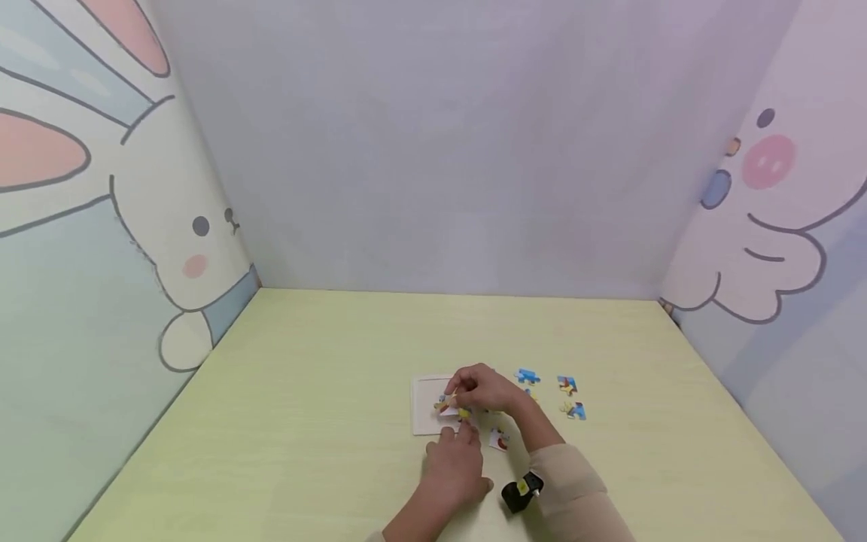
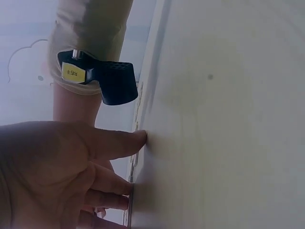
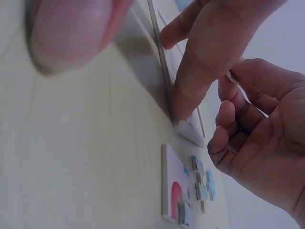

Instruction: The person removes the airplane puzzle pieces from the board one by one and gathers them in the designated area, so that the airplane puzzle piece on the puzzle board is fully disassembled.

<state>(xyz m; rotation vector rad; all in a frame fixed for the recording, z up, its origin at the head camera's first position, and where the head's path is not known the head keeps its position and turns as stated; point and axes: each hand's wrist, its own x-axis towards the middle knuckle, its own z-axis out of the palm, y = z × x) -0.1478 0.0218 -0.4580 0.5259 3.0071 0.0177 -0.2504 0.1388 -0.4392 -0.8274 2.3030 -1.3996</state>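
Note:
A white puzzle tray (image 1: 421,421) lies on the table, with colourful jigsaw pieces (image 1: 445,407) in or over its right part. My right hand (image 1: 486,389) is above the tray. Between its thumb and fingertips it pinches a small puzzle piece (image 3: 232,77); only the edge shows in the right wrist view, and its picture is hidden. My left hand (image 1: 455,465) rests at the tray's near edge, its fingers (image 3: 190,81) extended and touching the rim. A loose corner-like piece with a red patch (image 1: 499,439) lies just right of the left hand.
Several loose puzzle pieces lie right of the tray, among them a blue one (image 1: 527,376), a red and blue one (image 1: 567,385) and a yellow and blue one (image 1: 574,410). A black wrist camera (image 1: 521,492) sits on the right sleeve. Printed curtains (image 1: 460,150) surround the table.

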